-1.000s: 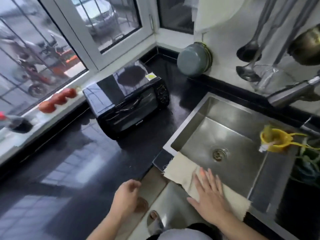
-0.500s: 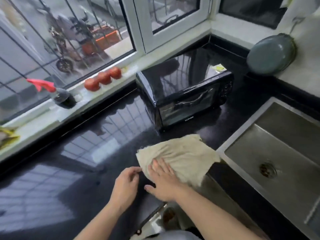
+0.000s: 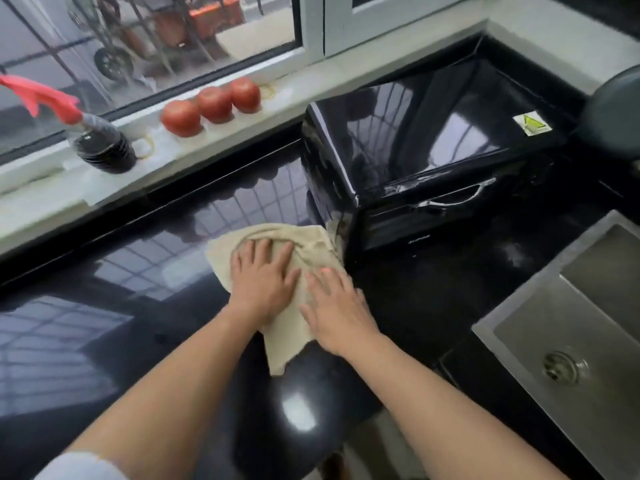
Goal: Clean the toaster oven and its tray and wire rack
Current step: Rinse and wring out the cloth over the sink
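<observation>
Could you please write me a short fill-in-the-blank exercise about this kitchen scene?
1. Both hands, left hand and right hand, press flat on a beige ____.
2. On the windowsill lie ____ tomatoes.
3. The toaster oven has its door ____.
4. The sink lies to the oven's ____.

Missing words: cloth; three; closed; right

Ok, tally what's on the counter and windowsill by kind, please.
Black glossy toaster oven: 1
Beige cleaning cloth: 1
Red round tomatoes: 3
Dark plastic bottle with red spray trigger: 1
Total: 6
</observation>
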